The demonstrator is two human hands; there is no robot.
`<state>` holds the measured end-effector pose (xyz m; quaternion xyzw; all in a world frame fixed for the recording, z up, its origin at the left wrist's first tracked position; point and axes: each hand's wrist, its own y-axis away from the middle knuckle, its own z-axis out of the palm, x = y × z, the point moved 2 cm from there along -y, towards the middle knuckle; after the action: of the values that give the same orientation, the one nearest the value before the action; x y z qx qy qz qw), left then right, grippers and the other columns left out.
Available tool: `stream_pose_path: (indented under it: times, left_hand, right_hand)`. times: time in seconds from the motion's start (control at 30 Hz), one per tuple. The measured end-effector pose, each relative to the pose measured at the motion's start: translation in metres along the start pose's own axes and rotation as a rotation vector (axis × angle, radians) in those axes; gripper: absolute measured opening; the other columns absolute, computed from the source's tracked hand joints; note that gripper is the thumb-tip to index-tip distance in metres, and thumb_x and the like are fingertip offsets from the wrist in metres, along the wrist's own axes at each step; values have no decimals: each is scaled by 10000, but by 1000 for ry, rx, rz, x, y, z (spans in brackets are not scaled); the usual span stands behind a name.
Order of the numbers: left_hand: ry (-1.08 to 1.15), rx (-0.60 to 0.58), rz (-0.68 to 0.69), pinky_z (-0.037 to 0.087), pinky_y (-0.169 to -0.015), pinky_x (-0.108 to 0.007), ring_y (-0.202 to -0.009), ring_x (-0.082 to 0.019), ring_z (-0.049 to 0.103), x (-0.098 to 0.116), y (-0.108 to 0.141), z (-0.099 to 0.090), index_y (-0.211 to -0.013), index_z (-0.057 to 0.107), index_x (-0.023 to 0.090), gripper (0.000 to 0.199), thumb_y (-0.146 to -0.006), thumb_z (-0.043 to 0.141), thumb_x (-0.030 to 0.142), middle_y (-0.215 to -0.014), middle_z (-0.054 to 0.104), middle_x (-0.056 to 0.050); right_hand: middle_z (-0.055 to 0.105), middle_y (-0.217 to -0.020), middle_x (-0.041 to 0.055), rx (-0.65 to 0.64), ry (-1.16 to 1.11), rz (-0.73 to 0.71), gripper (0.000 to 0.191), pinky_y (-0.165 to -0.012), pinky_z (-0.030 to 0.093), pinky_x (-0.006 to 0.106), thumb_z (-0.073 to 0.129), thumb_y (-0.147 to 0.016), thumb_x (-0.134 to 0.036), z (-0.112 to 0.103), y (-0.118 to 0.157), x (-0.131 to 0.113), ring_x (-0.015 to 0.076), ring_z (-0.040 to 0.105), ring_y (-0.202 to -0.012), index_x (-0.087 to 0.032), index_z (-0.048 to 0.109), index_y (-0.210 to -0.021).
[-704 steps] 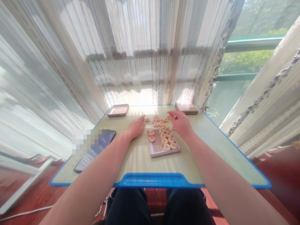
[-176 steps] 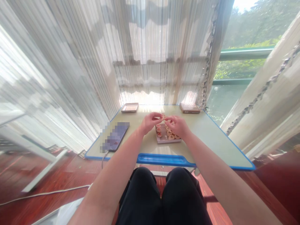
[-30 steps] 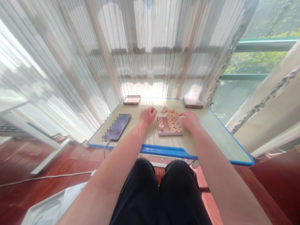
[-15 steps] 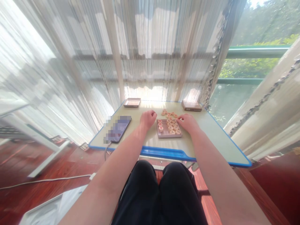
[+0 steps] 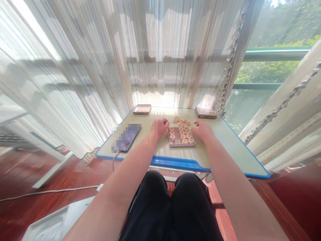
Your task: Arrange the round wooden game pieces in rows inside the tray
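A shallow tray [image 5: 182, 145] on the table holds several round Chinese chess pieces, red-marked ones [image 5: 172, 137] along its left side and dark-marked ones [image 5: 185, 136] on the right. Between the two groups its bottom shows. My left hand [image 5: 159, 128] rests by the tray's far left corner with its fingers curled in; whatever they may hold is hidden. Just off the tray's right edge is my right hand [image 5: 203, 131], thumb and forefinger apart, with no piece visible in it. Beyond the tray lies a loose cluster of chess pieces [image 5: 185, 122].
A flat open box lid or tray [image 5: 141, 109] sits at the table's far left corner, and a closed box [image 5: 206, 112] at the far right. A phone [image 5: 127, 138] with a cable lies on the left. Blue trim [image 5: 175, 163] edges the table. Sheer curtains hang behind.
My right hand has drawn slightly away from the tray's right edge, and its thumb and forefinger have parted. My left hand stays almost in place. The view has shifted a little.
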<state>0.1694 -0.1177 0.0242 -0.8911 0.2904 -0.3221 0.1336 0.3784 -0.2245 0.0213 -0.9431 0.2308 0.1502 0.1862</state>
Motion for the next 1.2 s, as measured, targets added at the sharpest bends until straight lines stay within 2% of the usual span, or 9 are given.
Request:
stream_pose_path:
  times: [0.1, 0.23, 0.3, 0.43, 0.57, 0.67, 0.87, 1.0, 1.2]
  left_hand:
    - [-19, 26, -30, 482, -792, -319, -869, -230, 659, -4, -3, 1, -863, 704, 204, 259, -828, 448, 198, -869, 727, -83]
    - [28, 122, -111, 468, -923, -322, -1010, -224, 631, -18, -11, 3, -1150, 609, 133, 426, -768, 433, 67, -1033, 695, -125]
    - [34, 76, -124, 467, -949, -333, -1032, -226, 624, -23, -13, 7, -1184, 588, 127, 469, -741, 455, 50, -1077, 684, -131]
    - [9, -71, -56, 459, -977, -350, -1062, -239, 619, -26, -11, 13, -1081, 656, 152, 388, -742, 481, 81, -1085, 699, -114]
    - [-11, -80, -29, 460, -975, -341, -1057, -231, 621, -27, -11, 16, -1083, 667, 163, 374, -761, 482, 114, -1073, 710, -98]
    - [-25, -85, -3, 448, -992, -343, -1052, -221, 617, -29, -12, 19, -1016, 695, 178, 340, -778, 458, 128, -1058, 710, -92]
    - [-56, -94, 28, 439, -1002, -343, -1045, -219, 614, -30, -14, 20, -1017, 695, 176, 345, -769, 462, 123, -1045, 714, -84]
    - [-78, -80, 23, 445, -988, -361, -1053, -233, 609, -31, -15, 21, -1033, 685, 170, 339, -778, 464, 139, -1065, 706, -97]
    - [-115, -88, 33, 429, -1000, -348, -1058, -232, 607, -30, -15, 21, -1054, 674, 156, 329, -800, 465, 165, -1069, 702, -104]
  right_hand:
    - [703, -1052, 125, -65, 13, -2, 329, -828, 453, 304, 566, -786, -282, 0, 1, -2, 242, 633, -984, -142, 686, -1058]
    - [721, -1024, 120, -98, 24, 1, 281, -819, 455, 326, 527, -802, -255, 2, 1, 0, 258, 641, -979, -152, 719, -979]
    - [722, -1042, 116, -84, 20, 11, 298, -822, 456, 326, 521, -795, -228, 2, 0, 1, 256, 642, -986, -154, 719, -1005]
    - [730, -1022, 104, -87, 18, 24, 282, -821, 462, 316, 563, -759, -217, 0, 0, 2, 250, 646, -972, -163, 729, -980]
    - [733, -982, 84, -17, -53, 27, 242, -790, 469, 315, 586, -743, -238, -10, 5, -4, 236, 647, -917, -177, 733, -925]
    - [731, -957, 53, 40, -178, -126, 229, -763, 475, 306, 634, -733, -291, -18, 14, -20, 198, 637, -814, -194, 725, -919]
    - [723, -852, 27, -82, -348, -489, 155, -732, 458, 286, 682, -731, -310, -25, 34, -53, 168, 606, -751, -205, 715, -840]
    - [716, -850, 34, -73, -364, -497, 169, -720, 448, 289, 671, -729, -287, -27, 36, -54, 172, 597, -749, -199, 725, -864]
    - [714, -866, 24, -146, -390, -507, 193, -699, 448, 276, 655, -727, -239, -29, 37, -52, 157, 600, -723, -198, 733, -899]
